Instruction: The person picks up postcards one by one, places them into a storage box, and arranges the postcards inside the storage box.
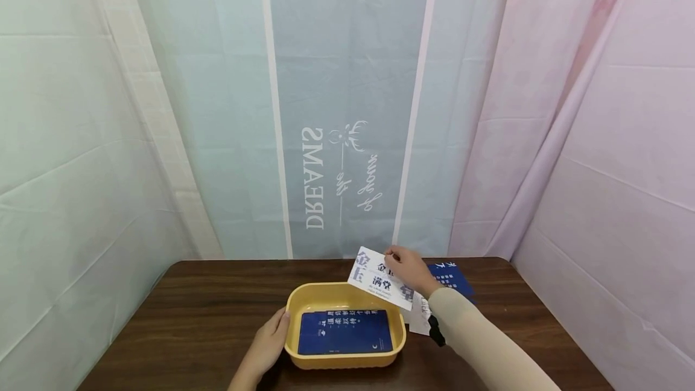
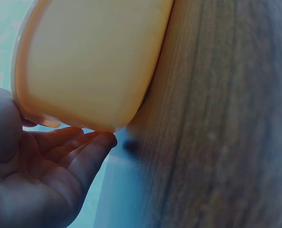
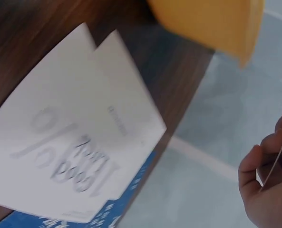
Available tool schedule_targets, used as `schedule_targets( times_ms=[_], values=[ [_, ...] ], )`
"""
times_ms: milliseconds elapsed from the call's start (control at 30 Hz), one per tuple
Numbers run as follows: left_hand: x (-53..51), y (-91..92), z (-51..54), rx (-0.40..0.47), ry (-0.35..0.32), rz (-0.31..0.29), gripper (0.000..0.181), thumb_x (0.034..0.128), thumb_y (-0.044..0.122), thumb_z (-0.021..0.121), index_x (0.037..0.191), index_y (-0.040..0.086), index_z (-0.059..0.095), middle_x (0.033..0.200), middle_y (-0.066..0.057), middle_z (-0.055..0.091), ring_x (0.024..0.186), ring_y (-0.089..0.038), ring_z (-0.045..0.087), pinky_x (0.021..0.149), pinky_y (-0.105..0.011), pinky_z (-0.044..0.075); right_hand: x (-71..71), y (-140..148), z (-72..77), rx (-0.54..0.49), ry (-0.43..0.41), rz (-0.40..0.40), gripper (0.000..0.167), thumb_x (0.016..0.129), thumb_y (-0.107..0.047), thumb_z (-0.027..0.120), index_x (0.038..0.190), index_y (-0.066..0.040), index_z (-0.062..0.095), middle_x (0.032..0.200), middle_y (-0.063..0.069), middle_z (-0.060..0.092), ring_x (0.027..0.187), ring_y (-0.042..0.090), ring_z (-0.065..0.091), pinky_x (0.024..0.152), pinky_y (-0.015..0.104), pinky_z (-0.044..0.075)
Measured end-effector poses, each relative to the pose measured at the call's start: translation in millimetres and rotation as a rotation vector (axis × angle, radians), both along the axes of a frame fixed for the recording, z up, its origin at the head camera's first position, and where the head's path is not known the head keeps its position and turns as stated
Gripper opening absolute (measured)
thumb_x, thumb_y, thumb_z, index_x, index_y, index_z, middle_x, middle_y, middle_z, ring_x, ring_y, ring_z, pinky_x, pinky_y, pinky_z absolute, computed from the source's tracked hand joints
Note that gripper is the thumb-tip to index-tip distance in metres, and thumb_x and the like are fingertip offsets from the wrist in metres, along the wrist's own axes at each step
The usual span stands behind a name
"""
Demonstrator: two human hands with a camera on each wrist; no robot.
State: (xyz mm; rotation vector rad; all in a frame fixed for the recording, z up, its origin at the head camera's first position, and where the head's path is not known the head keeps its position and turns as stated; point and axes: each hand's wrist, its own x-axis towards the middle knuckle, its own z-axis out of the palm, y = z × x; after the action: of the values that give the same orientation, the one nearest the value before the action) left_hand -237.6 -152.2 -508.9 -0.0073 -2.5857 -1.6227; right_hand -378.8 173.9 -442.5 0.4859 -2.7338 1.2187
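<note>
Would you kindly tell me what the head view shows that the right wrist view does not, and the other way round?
Only the head view shows the left hand at the yellow basin, the blue card inside it, and the printed face of the held card.

Only the right wrist view shows the large percent sign on the loose white card.

Both show the right hand, the held card, the basin, the loose white card, the wooden table and the curtain.
</note>
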Motion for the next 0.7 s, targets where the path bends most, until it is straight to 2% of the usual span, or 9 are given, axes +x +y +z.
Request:
schedule_targets(
  times_ms=[300, 533, 700],
  values=[
    [-0.5, -0.8, 1.4, -0.006, -0.001, 0.004, 0.054, 0.1104, 0.034, 0.038, 0.143, -0.007, 0.048, 0.138, -0.027, 0.055, 0.129, -0.045, 0.049, 0.104, -0.063, 0.040, 13.8, -32.0, 14.6, 0.085, -0.020, 0.193, 0.023, 0.103, -0.020, 0.050, 0.107, -0.014, 0.072, 0.087, -0.004, 0.064, 0.069, 0.015, 0.055, 0.067, 0.033, 0.043],
    [-0.1, -0.1, 3.0, -0.012, -0.003, 0.003, 0.053, 0.1105, 0.035, 0.038, 0.143, -0.006, 0.048, 0.138, -0.027, 0.055, 0.129, -0.045, 0.049, 0.104, -0.063, 0.040, 21.1, -51.5, 19.3, 0.184, -0.026, 0.288, 0.020, 0.100, -0.024, 0.053, 0.106, -0.020, 0.072, 0.089, -0.009, 0.064, 0.077, 0.012, 0.057, 0.069, 0.032, 0.045],
    [0.5, -0.2, 2.6, -0.014, 0.002, 0.014, 0.053, 0.1105, 0.033, 0.038, 0.143, -0.008, 0.048, 0.138, -0.028, 0.054, 0.130, -0.046, 0.048, 0.105, -0.062, 0.039, 22.7, -64.6, 21.3, 0.231, -0.040, 0.359, 0.018, 0.099, -0.022, 0.055, 0.104, -0.021, 0.072, 0.086, -0.009, 0.062, 0.076, 0.011, 0.056, 0.067, 0.030, 0.044]
  ],
)
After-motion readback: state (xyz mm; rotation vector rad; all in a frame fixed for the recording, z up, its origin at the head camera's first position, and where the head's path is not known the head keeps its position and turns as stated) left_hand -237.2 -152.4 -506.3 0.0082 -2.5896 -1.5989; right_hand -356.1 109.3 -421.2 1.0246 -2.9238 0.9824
